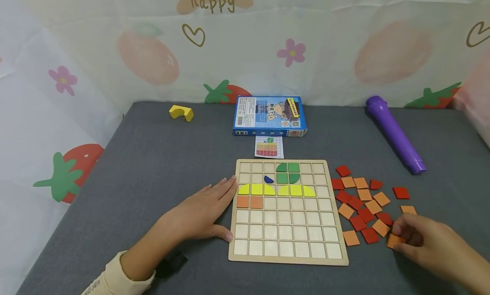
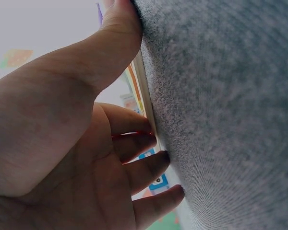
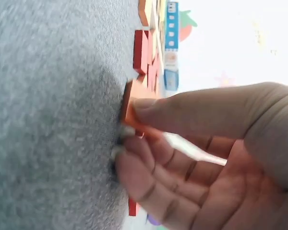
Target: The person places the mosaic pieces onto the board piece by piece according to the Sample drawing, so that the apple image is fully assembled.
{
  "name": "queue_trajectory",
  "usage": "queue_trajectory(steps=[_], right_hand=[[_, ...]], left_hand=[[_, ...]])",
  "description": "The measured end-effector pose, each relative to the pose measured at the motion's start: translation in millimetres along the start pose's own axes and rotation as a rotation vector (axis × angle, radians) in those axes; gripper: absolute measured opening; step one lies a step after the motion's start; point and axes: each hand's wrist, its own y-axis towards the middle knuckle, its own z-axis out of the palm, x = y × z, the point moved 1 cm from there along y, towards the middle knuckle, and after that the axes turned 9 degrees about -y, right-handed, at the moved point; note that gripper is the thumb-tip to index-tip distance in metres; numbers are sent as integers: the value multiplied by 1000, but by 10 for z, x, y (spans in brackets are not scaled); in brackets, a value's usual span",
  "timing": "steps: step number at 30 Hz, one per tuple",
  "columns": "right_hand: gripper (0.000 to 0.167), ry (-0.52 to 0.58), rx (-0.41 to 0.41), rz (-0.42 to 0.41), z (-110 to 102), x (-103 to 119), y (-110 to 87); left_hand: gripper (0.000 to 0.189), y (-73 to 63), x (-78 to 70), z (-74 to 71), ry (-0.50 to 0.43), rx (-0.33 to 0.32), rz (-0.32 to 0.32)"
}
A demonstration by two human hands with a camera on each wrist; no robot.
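Observation:
A wooden grid board (image 1: 283,233) lies on the dark grey table. Set in its upper cells are green pieces (image 1: 293,167), a small blue piece (image 1: 269,179), a row of yellow pieces (image 1: 296,190) and two orange squares (image 1: 256,202). My left hand (image 1: 200,214) lies palm down at the board's left edge, fingers extended and thumb near the lower corner. Thumb and fingers of my right hand (image 1: 428,239) pinch an orange tile (image 3: 129,103) at the near right end of a loose spread of red tiles (image 1: 357,223) and orange tiles (image 1: 380,227).
A printed pattern card (image 1: 269,147) sits just beyond the board, against a blue box (image 1: 264,116). Farther back, a yellow arch block (image 1: 181,112) stands on the left and a purple tube (image 1: 396,135) lies on the right. A patterned cloth (image 1: 325,39) hangs behind the table.

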Motion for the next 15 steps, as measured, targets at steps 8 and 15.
queue_trajectory(steps=[8, 15], right_hand=[[25, 212, -41, -147, 64, -45, -27], [24, 417, -28, -350, 29, -59, 22]], left_hand=[[115, 2, 7, 11, -4, -6, 15], [113, -4, 5, 2, -13, -12, 26]])
